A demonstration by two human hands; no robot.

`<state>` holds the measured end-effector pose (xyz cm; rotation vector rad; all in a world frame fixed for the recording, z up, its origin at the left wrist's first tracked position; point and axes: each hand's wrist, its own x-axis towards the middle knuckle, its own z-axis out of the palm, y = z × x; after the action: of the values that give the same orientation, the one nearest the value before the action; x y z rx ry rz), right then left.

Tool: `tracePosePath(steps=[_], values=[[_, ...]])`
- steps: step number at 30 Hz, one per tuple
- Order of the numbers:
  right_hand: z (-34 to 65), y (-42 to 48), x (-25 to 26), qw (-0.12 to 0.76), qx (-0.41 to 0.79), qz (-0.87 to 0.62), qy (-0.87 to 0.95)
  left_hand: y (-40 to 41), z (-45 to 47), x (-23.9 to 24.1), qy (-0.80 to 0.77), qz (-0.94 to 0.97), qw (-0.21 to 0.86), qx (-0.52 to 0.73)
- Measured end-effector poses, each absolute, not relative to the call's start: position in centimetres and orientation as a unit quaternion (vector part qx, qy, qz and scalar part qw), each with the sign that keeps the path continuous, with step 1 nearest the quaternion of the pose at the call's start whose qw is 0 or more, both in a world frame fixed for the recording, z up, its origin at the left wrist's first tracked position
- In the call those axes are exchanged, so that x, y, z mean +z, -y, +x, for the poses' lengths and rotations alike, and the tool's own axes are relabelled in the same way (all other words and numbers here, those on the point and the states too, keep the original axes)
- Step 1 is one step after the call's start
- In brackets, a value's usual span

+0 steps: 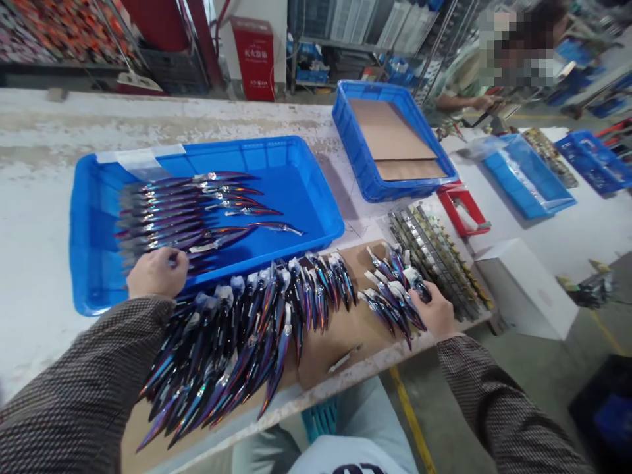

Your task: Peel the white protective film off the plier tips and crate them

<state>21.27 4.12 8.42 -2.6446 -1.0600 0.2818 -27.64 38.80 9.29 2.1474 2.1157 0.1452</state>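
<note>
My left hand (158, 271) is closed, fingers curled, over the near side of a blue bin (316, 178); what it grips, if anything, is hidden. Beside it in the bin lie rows of dark purple fishing lures (172, 214) with clear tips. My right hand (434, 311) pinches a dark fishing lure (419, 288) at the right end of the bench. A small cluster of lures (385, 309) lies just left of that hand. Between my hands, a large pile of lures (247, 329) fans out on brown cardboard (320, 365).
Strips of small yellowish and silvery parts (434, 257) lie to the right, near a white box (528, 286) and a red tray (467, 210). Behind stands a blue crate (365, 184) containing cardboard. A co-worker (474, 85) is at the far right. The bench's front edge (345, 378) is close to my body.
</note>
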Motion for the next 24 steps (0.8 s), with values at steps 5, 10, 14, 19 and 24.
tracePosePath(steps=[5, 10, 14, 19, 24], values=[[11.0, -3.9, 9.3, 0.23, 0.199, -0.84, 0.45, -29.8, -25.9, 11.7, -0.647, 0.73, 0.11, 0.19], [-1.6, -2.1, 8.5, 0.286, 0.31, -0.708, 0.566, -11.8, -22.4, 10.4, -0.447, 0.634, 0.585, 0.237], [-5.9, -1.0, 6.5, 0.31, 0.341, -0.578, 0.673, -3.7, -19.8, 5.5, -0.478, 0.463, 0.684, 0.298], [-2.0, 0.1, 4.2, 0.276, 0.328, -0.473, 0.769, -2.1, -20.1, 1.7, -0.522, 0.311, 0.688, 0.398], [6.3, 2.2, 1.0, 0.196, 0.154, -0.539, 0.805, 1.9, -20.9, -0.9, -0.517, 0.221, 0.672, 0.482]])
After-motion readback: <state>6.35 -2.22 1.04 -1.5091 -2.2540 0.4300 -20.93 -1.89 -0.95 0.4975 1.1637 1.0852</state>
